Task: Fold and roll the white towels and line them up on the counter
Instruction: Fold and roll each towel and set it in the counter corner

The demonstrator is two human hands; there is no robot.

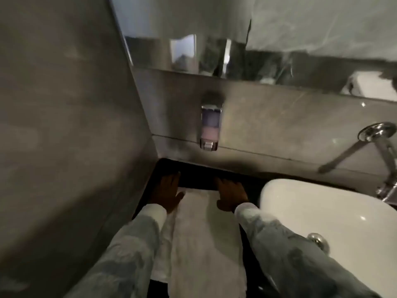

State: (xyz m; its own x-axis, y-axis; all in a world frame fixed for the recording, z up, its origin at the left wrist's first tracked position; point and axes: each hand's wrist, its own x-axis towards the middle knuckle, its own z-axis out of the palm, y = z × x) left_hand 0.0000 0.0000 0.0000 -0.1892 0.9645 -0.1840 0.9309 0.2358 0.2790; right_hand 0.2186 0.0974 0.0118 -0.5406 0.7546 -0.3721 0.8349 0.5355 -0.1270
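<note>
A white towel (204, 237) lies flat in a long strip on the dark counter (199, 175), running from the front edge toward the wall. My left hand (167, 194) rests palm down on the towel's far left corner, fingers spread and reaching onto the counter. On the far right corner my right hand (231, 195) presses flat in the same way. Neither hand grips the cloth. A second layer of white towel (165, 244) shows along the left side, partly hidden under my left sleeve.
A white basin (322, 214) sits right of the towel, with a chrome tap (384, 151) at the far right. A soap dispenser (209, 125) hangs on the back wall below a mirror (279, 29). A grey wall (64, 125) closes the left side.
</note>
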